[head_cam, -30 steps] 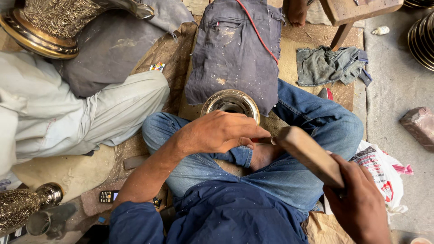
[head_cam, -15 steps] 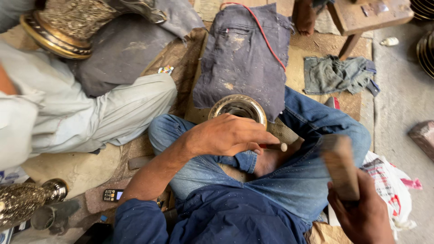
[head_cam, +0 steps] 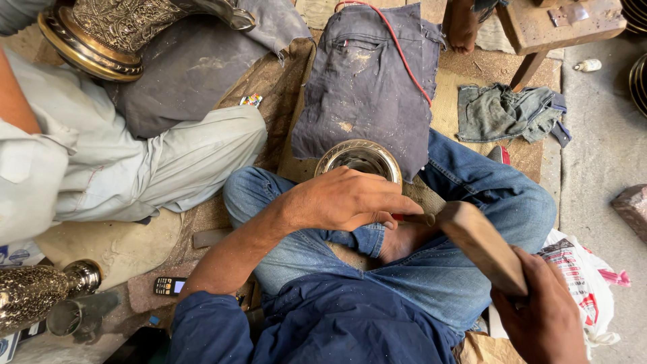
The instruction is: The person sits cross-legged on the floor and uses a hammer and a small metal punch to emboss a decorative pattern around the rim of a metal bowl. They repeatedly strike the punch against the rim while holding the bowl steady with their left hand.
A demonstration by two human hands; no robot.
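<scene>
I noted the left hand [head_cam: 350, 200] closed around a small punch [head_cam: 419, 219], just near of the metal bowl [head_cam: 359, 160] in the lap. The right hand [head_cam: 542, 310] gripped a wooden mallet [head_cam: 482, 246] touching the punch. A glancing blow could strike the fingers [head_cam: 397, 205].

A single head-worn camera looks steeply down from close above the wearer's crossed legs in blue jeans [head_cam: 465, 222], facing forward over the lap onto the sack-covered workshop floor [head_cam: 269, 94]. Both forearms enter from the bottom edge; no second view shares the scene.
</scene>
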